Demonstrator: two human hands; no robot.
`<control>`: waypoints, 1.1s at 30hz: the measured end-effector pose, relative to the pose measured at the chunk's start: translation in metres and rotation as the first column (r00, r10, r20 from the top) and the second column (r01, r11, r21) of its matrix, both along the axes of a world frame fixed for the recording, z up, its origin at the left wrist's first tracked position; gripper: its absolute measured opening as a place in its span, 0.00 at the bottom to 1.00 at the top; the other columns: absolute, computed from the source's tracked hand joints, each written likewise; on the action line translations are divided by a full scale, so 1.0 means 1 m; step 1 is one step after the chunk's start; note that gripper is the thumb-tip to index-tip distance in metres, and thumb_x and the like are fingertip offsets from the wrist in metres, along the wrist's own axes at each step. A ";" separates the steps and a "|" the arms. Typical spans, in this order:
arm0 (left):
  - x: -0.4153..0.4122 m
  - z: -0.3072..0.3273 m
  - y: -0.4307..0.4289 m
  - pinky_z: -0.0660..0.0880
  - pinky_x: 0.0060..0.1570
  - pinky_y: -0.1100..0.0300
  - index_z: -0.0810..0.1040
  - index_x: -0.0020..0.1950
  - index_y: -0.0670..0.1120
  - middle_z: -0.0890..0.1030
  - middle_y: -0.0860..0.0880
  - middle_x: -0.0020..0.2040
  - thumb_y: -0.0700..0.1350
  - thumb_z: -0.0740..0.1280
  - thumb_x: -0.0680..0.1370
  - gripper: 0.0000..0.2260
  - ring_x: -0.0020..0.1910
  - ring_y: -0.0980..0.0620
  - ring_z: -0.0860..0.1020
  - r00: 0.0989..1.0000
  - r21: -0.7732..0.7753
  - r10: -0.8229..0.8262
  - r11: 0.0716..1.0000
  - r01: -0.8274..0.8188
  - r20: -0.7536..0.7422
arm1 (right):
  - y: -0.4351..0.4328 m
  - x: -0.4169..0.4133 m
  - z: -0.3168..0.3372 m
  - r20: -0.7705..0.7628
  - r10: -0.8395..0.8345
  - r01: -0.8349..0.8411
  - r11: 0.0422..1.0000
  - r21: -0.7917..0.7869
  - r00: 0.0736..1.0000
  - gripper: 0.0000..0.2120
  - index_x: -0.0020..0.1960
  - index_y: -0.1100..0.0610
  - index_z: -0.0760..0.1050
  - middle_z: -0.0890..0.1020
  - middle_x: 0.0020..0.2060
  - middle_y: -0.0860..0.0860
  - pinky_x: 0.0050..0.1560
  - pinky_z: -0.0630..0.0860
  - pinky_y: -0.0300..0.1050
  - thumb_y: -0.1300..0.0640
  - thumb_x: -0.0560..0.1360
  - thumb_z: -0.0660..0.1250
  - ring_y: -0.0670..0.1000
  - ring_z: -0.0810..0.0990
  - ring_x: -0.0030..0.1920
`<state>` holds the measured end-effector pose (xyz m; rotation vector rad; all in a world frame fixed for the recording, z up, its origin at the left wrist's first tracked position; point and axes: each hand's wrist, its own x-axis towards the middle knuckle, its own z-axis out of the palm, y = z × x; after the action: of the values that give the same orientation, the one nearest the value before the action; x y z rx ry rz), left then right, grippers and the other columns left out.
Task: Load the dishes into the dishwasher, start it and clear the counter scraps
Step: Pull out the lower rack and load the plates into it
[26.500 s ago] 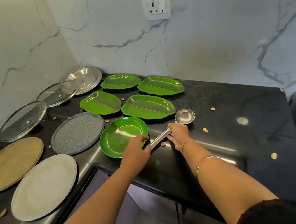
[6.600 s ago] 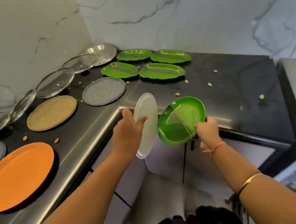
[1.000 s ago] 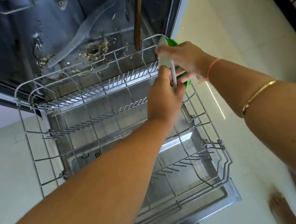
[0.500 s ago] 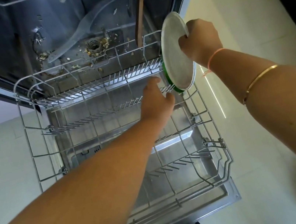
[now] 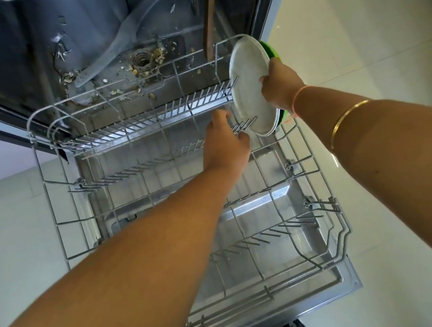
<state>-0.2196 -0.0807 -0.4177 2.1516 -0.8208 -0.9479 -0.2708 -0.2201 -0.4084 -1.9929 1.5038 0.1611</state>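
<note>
Loading looks barely begun: the right hand (image 5: 280,86) grips the grey plate (image 5: 251,87) entering the bare rack (image 5: 52,189), while the left hand (image 5: 224,145) hovers loosely open.

Two plates (image 5: 249,87) stand on edge at the rack's (image 5: 130,131) far right (seemingly between tines), one behind the other.

The plate (image 5: 249,87) in front is pale grey-white, and behind it a bright green plate (image 5: 272,51) shows only at its edge. The wire rack (image 5: 146,123) is light grey, the dishwasher tub (image 5: 103,34) dark blue-grey with beige crumbs (image 5: 148,63). A thin gold bangle (image 5: 347,121) and an orange-pink thread (image 5: 296,97) circle one wrist. The floor (image 5: 357,28) is cream.
</note>
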 end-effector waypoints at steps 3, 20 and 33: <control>-0.003 0.005 0.003 0.67 0.41 0.63 0.66 0.66 0.45 0.71 0.45 0.65 0.40 0.64 0.77 0.18 0.46 0.55 0.69 1.000 0.010 0.017 1.000 -0.017 -0.013 | 0.003 -0.001 0.004 -0.036 0.045 -0.045 0.999 -0.020 0.998 0.19 0.69 0.63 0.59 0.73 0.62 0.63 0.57 0.69 0.52 0.59 0.80 0.57 0.64 0.72 0.61; 0.004 0.145 0.072 0.69 0.43 0.60 0.64 0.67 0.47 0.69 0.46 0.66 0.42 0.62 0.79 0.17 0.48 0.51 0.73 0.999 0.108 0.033 0.994 -0.035 0.022 | 0.061 -0.024 0.132 -0.121 0.284 -0.284 0.959 0.018 0.951 0.28 0.75 0.61 0.54 0.74 0.61 0.67 0.60 0.72 0.55 0.65 0.77 0.58 0.66 0.74 0.59; -0.007 0.307 0.179 0.71 0.57 0.53 0.66 0.67 0.44 0.71 0.44 0.65 0.41 0.63 0.77 0.18 0.60 0.45 0.73 0.955 0.087 0.266 0.956 -0.279 0.132 | 0.200 -0.009 0.285 0.104 0.336 -0.343 0.937 0.066 0.936 0.30 0.76 0.61 0.54 0.74 0.63 0.63 0.57 0.71 0.50 0.69 0.75 0.58 0.62 0.73 0.62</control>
<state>-0.2264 0.0981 -0.1106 2.3567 -0.5179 -0.7401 -0.2798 -0.0201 -0.1237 -2.1473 1.0676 0.2678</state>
